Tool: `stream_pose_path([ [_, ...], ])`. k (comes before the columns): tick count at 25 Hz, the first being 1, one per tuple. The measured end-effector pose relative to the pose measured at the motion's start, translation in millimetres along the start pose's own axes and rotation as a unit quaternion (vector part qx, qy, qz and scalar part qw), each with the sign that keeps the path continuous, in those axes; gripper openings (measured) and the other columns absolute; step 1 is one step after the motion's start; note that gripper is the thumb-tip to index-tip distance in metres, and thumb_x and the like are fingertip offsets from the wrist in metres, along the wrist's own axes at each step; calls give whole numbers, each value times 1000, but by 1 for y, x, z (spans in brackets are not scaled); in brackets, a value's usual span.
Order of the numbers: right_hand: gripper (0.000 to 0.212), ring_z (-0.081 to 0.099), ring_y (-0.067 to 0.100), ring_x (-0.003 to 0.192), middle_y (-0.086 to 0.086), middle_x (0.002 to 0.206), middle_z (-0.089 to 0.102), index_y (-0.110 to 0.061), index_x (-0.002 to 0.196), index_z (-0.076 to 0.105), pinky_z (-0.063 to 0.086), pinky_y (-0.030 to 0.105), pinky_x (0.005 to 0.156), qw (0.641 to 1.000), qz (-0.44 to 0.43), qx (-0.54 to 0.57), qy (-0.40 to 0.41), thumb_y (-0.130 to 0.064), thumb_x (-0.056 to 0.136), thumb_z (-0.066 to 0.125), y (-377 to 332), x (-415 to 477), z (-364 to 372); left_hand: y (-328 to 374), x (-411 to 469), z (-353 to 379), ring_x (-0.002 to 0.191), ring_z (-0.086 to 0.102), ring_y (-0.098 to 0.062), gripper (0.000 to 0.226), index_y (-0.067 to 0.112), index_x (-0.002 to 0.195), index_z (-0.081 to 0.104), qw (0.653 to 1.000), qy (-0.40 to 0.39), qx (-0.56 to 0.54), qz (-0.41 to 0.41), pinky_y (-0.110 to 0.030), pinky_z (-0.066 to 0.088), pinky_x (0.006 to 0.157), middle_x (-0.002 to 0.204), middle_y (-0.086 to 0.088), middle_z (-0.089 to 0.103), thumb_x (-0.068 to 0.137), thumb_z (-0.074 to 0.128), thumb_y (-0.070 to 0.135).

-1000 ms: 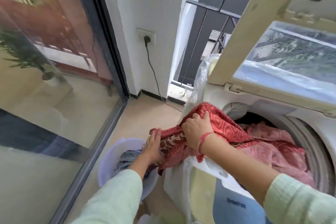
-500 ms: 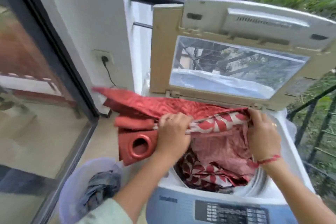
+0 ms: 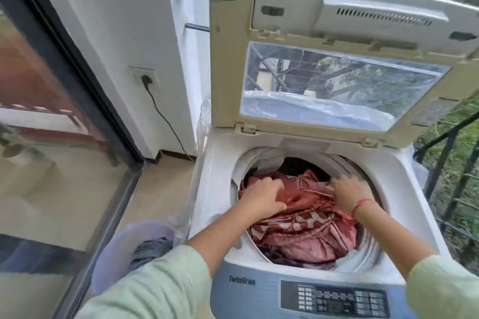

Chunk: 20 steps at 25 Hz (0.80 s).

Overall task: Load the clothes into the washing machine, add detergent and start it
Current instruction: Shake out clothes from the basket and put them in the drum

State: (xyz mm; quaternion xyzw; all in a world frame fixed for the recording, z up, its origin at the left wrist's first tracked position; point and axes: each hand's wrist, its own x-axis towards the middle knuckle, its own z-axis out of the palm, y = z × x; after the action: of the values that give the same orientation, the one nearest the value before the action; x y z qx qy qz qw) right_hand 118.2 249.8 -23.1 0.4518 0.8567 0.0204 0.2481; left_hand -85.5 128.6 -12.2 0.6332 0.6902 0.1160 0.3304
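A white top-loading washing machine (image 3: 215, 189) stands before me with its lid (image 3: 337, 64) raised. Its drum holds red and pink patterned cloth (image 3: 305, 230). Both my hands are down inside the drum on that cloth. My left hand (image 3: 261, 198) has its fingers curled into the red fabric at the left of the pile. My right hand (image 3: 350, 191), a red thread round its wrist, lies with spread fingers on the cloth at the right. The control panel (image 3: 334, 298) runs along the machine's front edge.
A pale lilac laundry tub (image 3: 121, 248) with a grey garment (image 3: 153, 248) inside stands on the floor left of the machine. A glass sliding door (image 3: 51, 137) is at the left. A wall socket (image 3: 145, 77) has a black cable. Black railings (image 3: 445, 163) are at the right.
The red cloth, held up over the machine's rim half a second ago, is now down in the drum. Both hands have followed it in.
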Motion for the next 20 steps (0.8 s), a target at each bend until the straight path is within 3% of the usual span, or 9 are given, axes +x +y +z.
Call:
stream_pose_path([
  [1,73,33,30,134,4,153,24,-33,143,24,41,45,102,999,4,18,44,-32,81,62,-3,-3,-1,-2,6,-2,124,43,-33,65,17,135,39,999,7,39,-5,-42,42,98,135,-12,43,81,66,38],
  [2,98,15,32,141,0,158,-1,-39,147,3,34,55,106,999,-19,41,20,-38,75,70,-8,-2,9,-2,14,1,130,35,-38,77,16,141,30,997,-24,63,-30,-48,38,101,141,-14,34,78,69,39],
  [4,138,-18,37,138,-9,144,-41,-48,134,-32,20,73,102,980,-65,45,-184,-50,56,81,-24,11,57,2,33,26,139,9,-48,103,20,149,7,977,-150,104,-109,-65,21,105,155,-17,8,74,73,42],
  [6,156,-27,44,135,-4,137,-51,-52,114,-50,15,81,95,950,-82,28,-299,-61,35,84,-39,27,120,-2,55,71,137,-5,-54,104,27,149,-8,936,-247,179,-174,-78,3,97,157,-15,-11,80,68,41],
  [8,154,-24,43,138,2,140,-49,-47,116,-51,14,73,104,930,-104,17,-353,-55,46,86,-53,27,131,-20,69,119,137,-6,-55,87,33,148,-11,903,-301,199,-233,-82,-3,92,156,-10,-16,91,54,42],
  [11,113,-3,36,144,11,153,-27,-36,144,-22,14,50,115,901,-170,27,-398,-30,80,72,-56,24,96,-47,69,163,137,-7,-54,88,40,146,-13,898,-299,171,-274,-77,-2,99,154,-4,-23,89,53,47],
  [14,107,3,44,142,-4,154,-26,-43,141,-24,22,66,106,975,-69,65,-202,-24,84,65,-28,37,107,-56,81,164,135,-14,-56,131,42,131,-37,906,-271,149,-290,-65,10,107,135,1,-47,68,78,46],
  [17,114,-6,45,142,-9,151,-33,-43,138,-29,20,73,102,969,3,80,-235,-28,82,69,-31,56,131,-63,112,169,134,-17,-55,144,39,127,-42,909,-228,133,-324,-63,14,107,129,-5,-52,61,85,37],
  [20,110,-5,43,142,-9,152,-30,-43,138,-29,17,75,101,963,30,119,-239,-28,84,66,-43,85,145,-78,134,190,133,-17,-57,136,37,132,-39,912,-184,160,-329,-62,13,109,136,-11,-50,68,82,33],
])
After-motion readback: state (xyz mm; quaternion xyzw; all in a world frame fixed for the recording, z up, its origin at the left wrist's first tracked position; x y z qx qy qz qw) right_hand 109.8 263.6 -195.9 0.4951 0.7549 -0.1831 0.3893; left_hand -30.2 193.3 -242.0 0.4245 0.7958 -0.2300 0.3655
